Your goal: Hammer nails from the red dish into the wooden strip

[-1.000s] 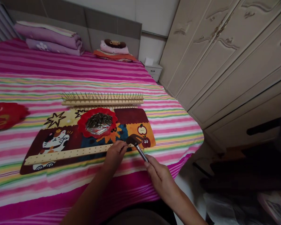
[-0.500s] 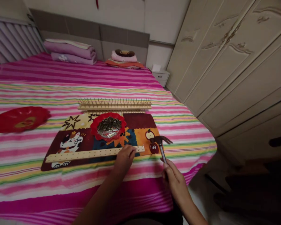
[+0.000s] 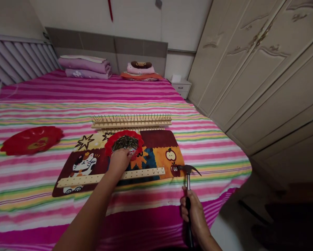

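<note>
My left hand reaches over the near rim of a red scalloped bowl filled with loose nails. Its fingers are drawn together at the nails; whether one is between them is hidden. My right hand grips a claw hammer by its black handle, head up, just beyond the mat's right edge. A pale wooden strip with rows of holes lies along the mat's near side, partly behind my left forearm. A few nails stand at its right end.
The patterned mat lies on the striped bedspread. Behind it are wooden strips bristling with upright nails. A red plate sits at left. Folded bedding is at the headboard, and a wardrobe stands on the right.
My left hand has left the strip's right end and moved left and away from me to the nail bowl. My right hand still holds the hammer, now more upright.
</note>
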A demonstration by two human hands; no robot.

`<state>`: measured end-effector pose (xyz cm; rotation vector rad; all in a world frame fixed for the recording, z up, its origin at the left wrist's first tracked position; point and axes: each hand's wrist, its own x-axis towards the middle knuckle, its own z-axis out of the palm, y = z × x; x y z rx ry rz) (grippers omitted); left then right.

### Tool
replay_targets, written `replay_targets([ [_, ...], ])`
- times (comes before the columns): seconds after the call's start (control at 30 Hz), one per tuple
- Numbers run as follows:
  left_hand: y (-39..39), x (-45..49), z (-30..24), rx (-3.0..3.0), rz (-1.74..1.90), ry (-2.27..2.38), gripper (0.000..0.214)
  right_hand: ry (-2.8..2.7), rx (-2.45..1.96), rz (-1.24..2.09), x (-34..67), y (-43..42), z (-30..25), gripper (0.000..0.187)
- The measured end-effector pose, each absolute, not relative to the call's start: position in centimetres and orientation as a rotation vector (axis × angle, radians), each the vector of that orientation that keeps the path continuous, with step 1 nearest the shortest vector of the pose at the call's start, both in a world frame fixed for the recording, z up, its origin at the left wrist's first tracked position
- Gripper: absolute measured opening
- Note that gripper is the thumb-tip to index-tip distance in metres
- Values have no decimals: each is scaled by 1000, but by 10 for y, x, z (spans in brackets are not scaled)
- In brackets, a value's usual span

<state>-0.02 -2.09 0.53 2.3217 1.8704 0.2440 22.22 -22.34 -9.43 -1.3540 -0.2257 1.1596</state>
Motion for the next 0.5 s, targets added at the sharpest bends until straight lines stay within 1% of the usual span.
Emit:
replay_targets([
  [0.07, -8, 2, 7, 2276, 42, 1906, 20, -223, -1344, 1167, 223, -223, -94, 48],
  [0.17, 5, 7, 2, 2219, -79, 1904, 19, -216, -1343, 1167, 224, -223, -94, 50],
  [0.3, 12, 7, -3, 2206, -94, 1891, 17, -199, -1327, 1171, 224, -222, -95, 51],
  [0.5, 11, 7, 2, 2227, -93, 1883, 22, -202, -1329, 1180, 225, -221, -96, 53],
])
